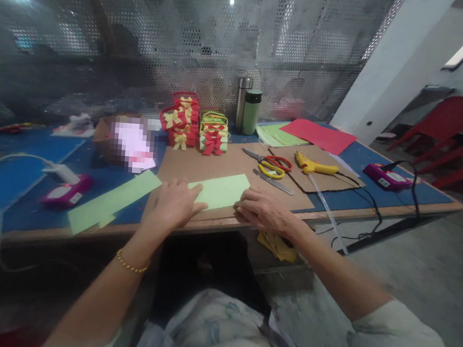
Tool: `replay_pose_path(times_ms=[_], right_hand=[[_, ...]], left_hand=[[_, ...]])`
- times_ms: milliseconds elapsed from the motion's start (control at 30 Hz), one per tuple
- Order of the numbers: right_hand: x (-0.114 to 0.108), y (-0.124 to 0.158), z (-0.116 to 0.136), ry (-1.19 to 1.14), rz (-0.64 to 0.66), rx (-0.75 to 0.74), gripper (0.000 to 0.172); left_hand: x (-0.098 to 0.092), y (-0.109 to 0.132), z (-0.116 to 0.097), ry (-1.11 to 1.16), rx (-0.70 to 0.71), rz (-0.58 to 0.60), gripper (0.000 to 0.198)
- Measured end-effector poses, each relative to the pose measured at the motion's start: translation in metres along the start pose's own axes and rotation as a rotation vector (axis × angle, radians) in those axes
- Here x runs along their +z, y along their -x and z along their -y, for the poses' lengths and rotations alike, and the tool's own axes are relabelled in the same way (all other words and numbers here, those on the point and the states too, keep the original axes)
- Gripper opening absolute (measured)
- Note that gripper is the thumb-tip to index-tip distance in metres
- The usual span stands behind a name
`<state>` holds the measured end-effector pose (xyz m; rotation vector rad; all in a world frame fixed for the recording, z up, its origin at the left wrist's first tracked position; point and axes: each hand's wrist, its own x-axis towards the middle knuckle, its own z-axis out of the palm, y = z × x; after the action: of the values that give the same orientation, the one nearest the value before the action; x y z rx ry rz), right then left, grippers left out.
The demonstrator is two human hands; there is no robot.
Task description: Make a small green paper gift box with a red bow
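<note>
A light green sheet of paper lies on the brown cardboard at the table's front edge. My left hand rests on its left end, thumb and fingers spread over the paper. At the right end my right hand has its fingers curled together on the paper's edge. Just beyond the sheet lie scissors with red and yellow handles and a metal blade. Further green paper strips lie to the left of my left hand.
Red boxes with bows and green ones stand at the back, near two flasks. A yellow glue gun lies right, its cord running to a purple power socket. Another purple socket sits left. Red paper lies behind.
</note>
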<state>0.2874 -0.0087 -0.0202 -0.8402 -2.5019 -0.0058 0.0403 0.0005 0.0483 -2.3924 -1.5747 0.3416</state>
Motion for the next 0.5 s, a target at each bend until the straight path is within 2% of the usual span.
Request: replay_pose_path(times_ms=[133, 300, 400, 500], right_hand=[[-0.013, 0.019, -0.014, 0.016, -0.003, 0.076, 0.045], [-0.016, 0.036, -0.022, 0.089, 0.0, 0.146, 0.044], [-0.018, 0.03, -0.02, 0.176, 0.049, 0.157, 0.045], [-0.024, 0.009, -0.013, 0.268, 0.126, 0.191, 0.043]], left_hand=[[0.0, -0.001, 0.001, 0.008, 0.014, -0.001, 0.047], [0.005, -0.002, 0.003, -0.012, 0.027, -0.031, 0.047], [0.014, -0.004, 0.008, -0.016, 0.045, -0.064, 0.048], [0.02, -0.006, 0.013, -0.013, 0.063, -0.096, 0.048]])
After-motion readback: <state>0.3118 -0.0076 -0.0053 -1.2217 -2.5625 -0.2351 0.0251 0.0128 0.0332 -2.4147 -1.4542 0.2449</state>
